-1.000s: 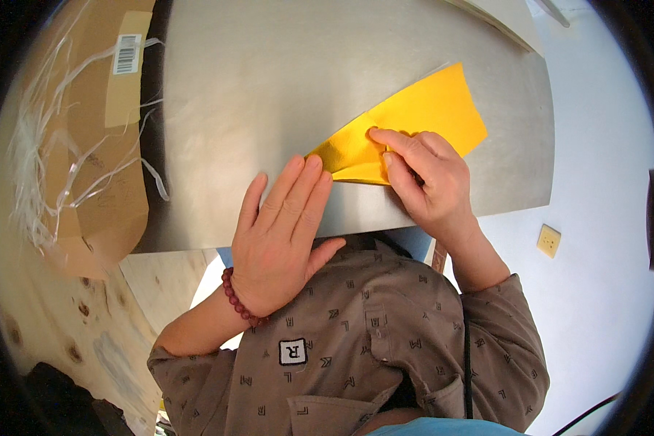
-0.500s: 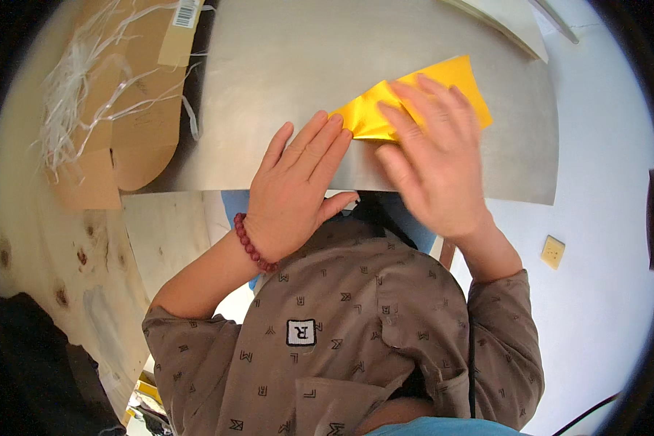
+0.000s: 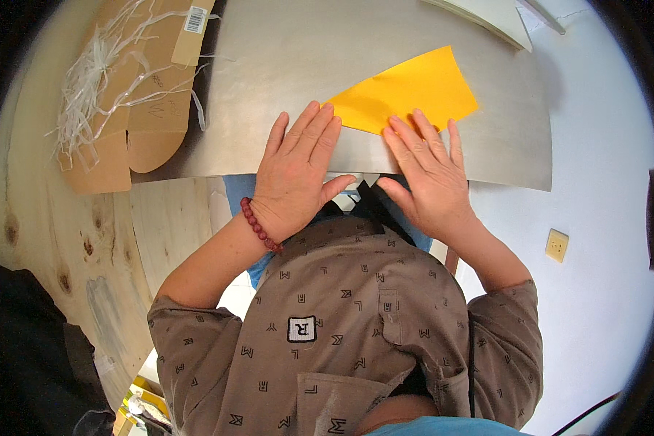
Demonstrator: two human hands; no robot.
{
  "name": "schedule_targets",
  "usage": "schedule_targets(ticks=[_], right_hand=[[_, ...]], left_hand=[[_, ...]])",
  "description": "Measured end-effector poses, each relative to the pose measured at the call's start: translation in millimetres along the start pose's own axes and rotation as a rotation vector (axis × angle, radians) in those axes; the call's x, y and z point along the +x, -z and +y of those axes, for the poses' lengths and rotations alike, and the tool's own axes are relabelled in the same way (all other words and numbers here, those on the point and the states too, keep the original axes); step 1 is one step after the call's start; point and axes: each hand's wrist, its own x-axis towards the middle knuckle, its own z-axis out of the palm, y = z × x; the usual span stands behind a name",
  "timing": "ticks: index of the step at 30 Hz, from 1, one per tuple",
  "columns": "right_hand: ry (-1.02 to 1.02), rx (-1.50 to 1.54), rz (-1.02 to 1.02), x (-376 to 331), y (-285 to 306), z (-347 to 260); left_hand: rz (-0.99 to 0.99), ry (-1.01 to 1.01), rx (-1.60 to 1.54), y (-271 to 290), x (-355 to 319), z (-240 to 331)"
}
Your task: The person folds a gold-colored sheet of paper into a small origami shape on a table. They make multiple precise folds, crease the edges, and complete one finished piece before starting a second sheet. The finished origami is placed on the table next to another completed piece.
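A sheet of shiny golden-yellow paper (image 3: pixel 407 87), shaped like a wedge that widens to the right, lies on the metal tabletop (image 3: pixel 283 65). My left hand (image 3: pixel 298 163) is flat and open, its fingertips on the paper's narrow left end. A dark red bead bracelet (image 3: pixel 258 225) circles that wrist. Fingers spread, my right hand (image 3: pixel 432 167) rests open with its fingertips along the paper's near edge. Neither hand grips anything.
Brown cardboard (image 3: pixel 152 109) with a tangle of clear plastic strips (image 3: pixel 94 80) lies at the left of the table. A pale panel (image 3: pixel 487 18) stands at the far right. A socket plate (image 3: pixel 556 245) is on the white surface at right.
My right hand has drawn back from over the paper to its near edge and slowed. The paper now lies flatter, less creased. My left hand keeps its place on the narrow end.
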Motion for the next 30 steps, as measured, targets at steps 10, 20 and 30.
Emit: schedule_targets(ticks=[10,20,30], right_hand=[[-0.008,0.077,0.028,-28,5,22],[0.094,0.144,0.055,6,-6,3],[0.045,0.078,0.069,3,-10,-2]], left_hand=[[0.032,-0.017,0.043,-1,1,3],[0.004,-0.008,0.071,-2,1,3],[0.035,0.019,0.168,2,4,7]])
